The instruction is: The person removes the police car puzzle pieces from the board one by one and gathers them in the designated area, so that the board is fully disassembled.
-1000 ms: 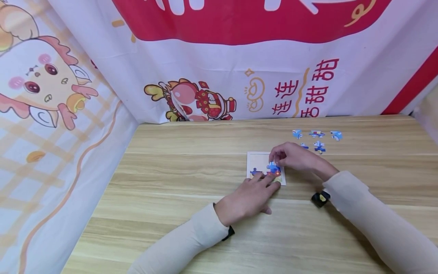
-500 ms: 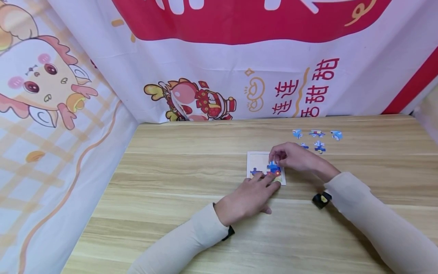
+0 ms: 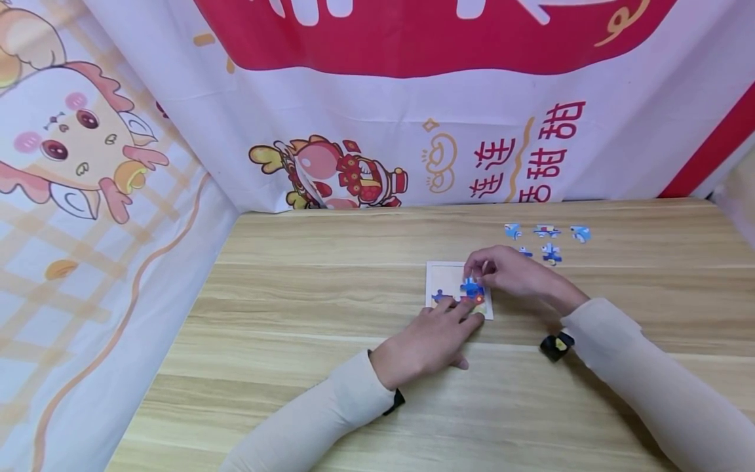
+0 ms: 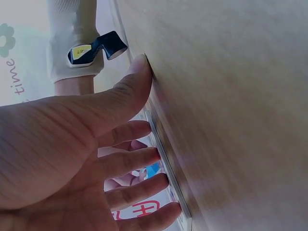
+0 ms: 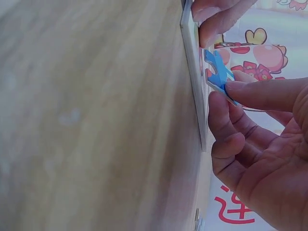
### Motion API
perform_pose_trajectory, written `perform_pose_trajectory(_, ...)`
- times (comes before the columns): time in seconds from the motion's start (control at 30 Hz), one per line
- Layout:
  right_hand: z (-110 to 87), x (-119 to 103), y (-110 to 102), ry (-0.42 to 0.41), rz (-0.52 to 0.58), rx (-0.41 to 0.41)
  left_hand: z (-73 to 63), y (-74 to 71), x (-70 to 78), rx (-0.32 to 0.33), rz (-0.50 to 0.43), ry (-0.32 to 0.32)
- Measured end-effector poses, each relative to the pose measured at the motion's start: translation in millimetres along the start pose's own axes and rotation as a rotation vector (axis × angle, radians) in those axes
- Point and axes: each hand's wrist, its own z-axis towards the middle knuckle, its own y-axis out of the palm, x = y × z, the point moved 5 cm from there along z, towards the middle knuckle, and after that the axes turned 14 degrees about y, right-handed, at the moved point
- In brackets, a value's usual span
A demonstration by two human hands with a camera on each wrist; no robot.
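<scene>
A white-rimmed puzzle tray (image 3: 429, 282) lies on the table, with some jigsaw pieces along its near side. My right hand (image 3: 504, 270) pinches a blue jigsaw piece (image 5: 220, 72) between thumb and finger, tilted over the tray's right part. In the right wrist view the piece's lower edge comes close to the tray's inside. My left hand (image 3: 433, 334) rests with spread fingers on the tray's near edge, fingertips on the pieces there. A dark blue piece (image 3: 439, 296) shows at the tray's left, just beyond those fingers.
Several loose jigsaw pieces (image 3: 546, 231) lie on the table (image 3: 295, 295) behind the right hand, one partly hidden by it. Printed cloth (image 3: 377, 131) hangs along the table's back edge and left side. Black wrist cameras (image 3: 556, 345) are strapped at the cuffs.
The blue piece in my right hand has shifted and tilted very slightly over the tray. My right wrist has moved a touch to the right; the left hand stays still.
</scene>
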Motion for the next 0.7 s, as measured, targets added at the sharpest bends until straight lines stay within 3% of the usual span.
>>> perform_pose_trajectory(0.33,-7.6,10,-14,0.016,0.003,0.076,0.0,1.1,0.7,0.021,0.036,0.014)
perform_pose_trajectory(0.7,-26.3,37,-46,0.048,-0.048,0.163,1.1,0.5,2.1,0.017,0.026,0.012)
